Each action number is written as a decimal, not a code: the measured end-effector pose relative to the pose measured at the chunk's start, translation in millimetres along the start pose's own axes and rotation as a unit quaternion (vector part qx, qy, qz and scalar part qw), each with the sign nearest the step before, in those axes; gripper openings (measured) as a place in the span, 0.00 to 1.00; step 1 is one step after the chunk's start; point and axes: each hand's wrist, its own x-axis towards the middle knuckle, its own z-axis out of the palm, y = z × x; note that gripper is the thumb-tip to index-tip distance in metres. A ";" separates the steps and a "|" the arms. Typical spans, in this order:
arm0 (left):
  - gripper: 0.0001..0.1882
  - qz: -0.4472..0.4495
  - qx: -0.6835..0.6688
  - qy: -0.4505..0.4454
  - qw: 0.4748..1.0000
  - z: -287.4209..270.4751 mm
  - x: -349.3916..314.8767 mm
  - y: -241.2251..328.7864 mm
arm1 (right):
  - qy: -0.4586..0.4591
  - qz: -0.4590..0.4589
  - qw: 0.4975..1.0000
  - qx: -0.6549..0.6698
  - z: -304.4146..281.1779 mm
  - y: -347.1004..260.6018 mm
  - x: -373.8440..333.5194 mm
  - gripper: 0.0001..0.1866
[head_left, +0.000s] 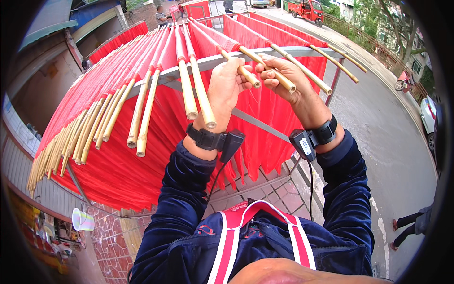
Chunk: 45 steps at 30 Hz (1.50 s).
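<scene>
My left hand [227, 83] is closed around the end of a bamboo pole [249, 77], its fingers curled under. Just to the right, my right hand [289, 75] grips a second bamboo pole [284, 83], with the thumb near its top. Both poles lie across a grey metal rail [210, 61] and point toward me. Long red strands [262, 113] hang from the poles in dense curtains. Two free poles, including a bamboo pole [202, 97], rest left of my left hand, and another bamboo pole [307, 73] lies right of my right hand.
Several bamboo poles [87, 130] are packed closely at the left. A metal post [334, 78] supports the rail's right side. A pale bucket [83, 220] stands at lower left. A road [378, 142] runs along the right, with a red three-wheeler [309, 12] and a person's legs [409, 222].
</scene>
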 end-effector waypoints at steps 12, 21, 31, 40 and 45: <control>0.09 0.026 -0.143 0.032 0.989 16.7 3.9 -9.8 | -0.002 -0.043 0.998 -0.044 13.1 11.0 -0.1 0.14; 0.10 0.015 -0.136 -0.001 0.991 3.4 2.6 -4.4 | 0.018 -0.087 0.994 -0.061 25.8 24.8 -2.4 0.15; 0.08 0.001 -0.156 0.004 0.988 3.0 -2.4 7.5 | 0.012 -0.079 0.994 -0.074 25.6 19.2 -2.5 0.18; 0.07 0.029 -0.159 -0.014 0.987 -12.0 -3.6 10.6 | -0.009 -0.111 0.990 -0.084 6.4 8.0 -5.9 0.21; 0.10 0.063 -0.175 -0.036 0.982 -15.9 -1.9 2.8 | -0.010 -0.119 0.991 -0.062 1.6 15.8 -5.1 0.21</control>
